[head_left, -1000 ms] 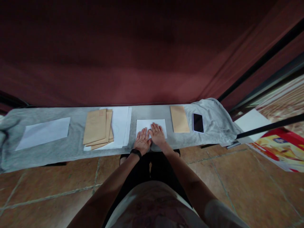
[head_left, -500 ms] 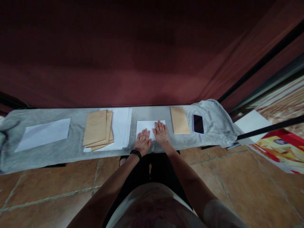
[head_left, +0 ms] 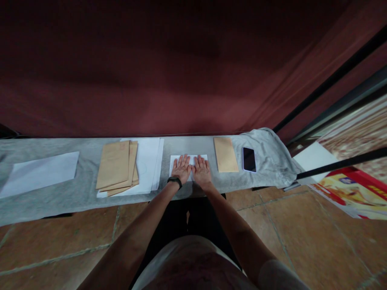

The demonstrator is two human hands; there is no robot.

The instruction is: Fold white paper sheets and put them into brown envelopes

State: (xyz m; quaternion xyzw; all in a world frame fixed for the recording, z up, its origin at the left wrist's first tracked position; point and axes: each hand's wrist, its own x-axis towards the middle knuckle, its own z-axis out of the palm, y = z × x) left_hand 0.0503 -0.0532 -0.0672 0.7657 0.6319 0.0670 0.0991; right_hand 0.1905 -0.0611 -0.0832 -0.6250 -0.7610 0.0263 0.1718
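Observation:
A white sheet of paper (head_left: 172,161), apparently folded, lies flat on the grey cloth in front of me. My left hand (head_left: 182,168), with a dark band on its wrist, rests palm down on the sheet's left part, fingers stretched out. Beside it my right hand (head_left: 201,170) lies flat on the right part, fingers spread; the two thumbs are close together. Both hands cover much of the paper. To the right of them is a single brown envelope (head_left: 225,155). On the left, several brown envelopes (head_left: 113,165) overlap on top of larger white sheets (head_left: 148,165).
A long narrow table under a grey cloth (head_left: 193,141) carries everything. At its right lies a phone (head_left: 249,159), at its left another white sheet (head_left: 42,171). A dark red wall or curtain (head_left: 181,108) rises behind. A colourful box (head_left: 353,189) stands at the right.
My left hand has moved forward, farther onto the paper, and now lies level with the right hand. The view has shifted slightly, so the things on the table appear a little farther left.

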